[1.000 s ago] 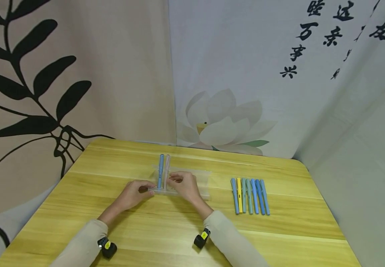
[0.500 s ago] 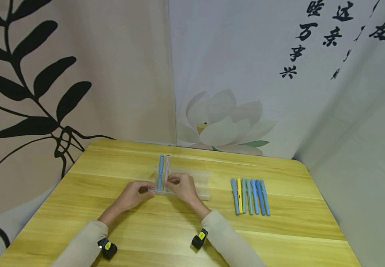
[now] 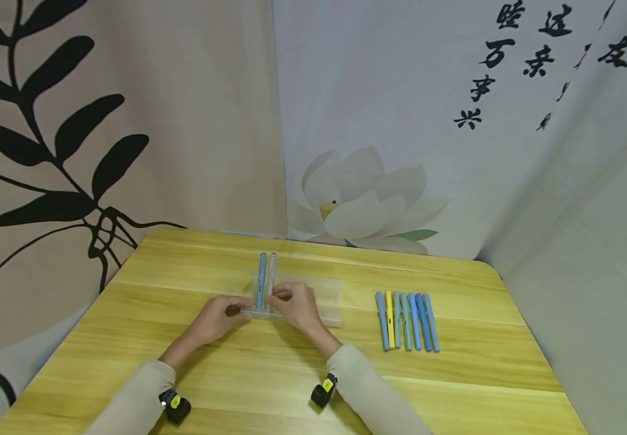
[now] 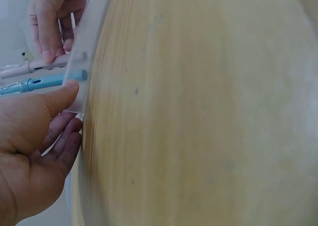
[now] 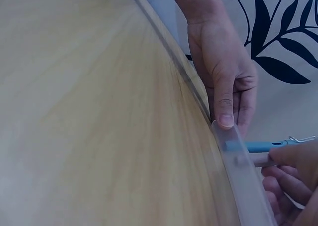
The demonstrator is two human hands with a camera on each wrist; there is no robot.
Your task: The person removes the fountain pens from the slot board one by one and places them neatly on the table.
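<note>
A clear plastic pen holder (image 3: 331, 301) lies toward the back of the table. A blue pen (image 3: 261, 281) and a pale pink pen (image 3: 272, 266) sit side by side at its left part, their lower ends behind the clear front strip (image 5: 243, 186). My left hand (image 3: 218, 317) pinches the left end of that strip, thumb on the front. My right hand (image 3: 298, 307) pinches the pale pink pen low on its barrel, just above the strip. Both wrist views show the lower tips of the two pens through the plastic.
To the right on the wooden table (image 3: 482, 374) lies a row of several pens (image 3: 415, 320), blue, green and one yellow (image 3: 390, 320). Behind the table's back edge hangs a printed cloth (image 3: 379, 121).
My right hand has shifted slightly left with its grip on the pale pink pen. The left hand stays at the holder's end, and the pen row has not moved.
</note>
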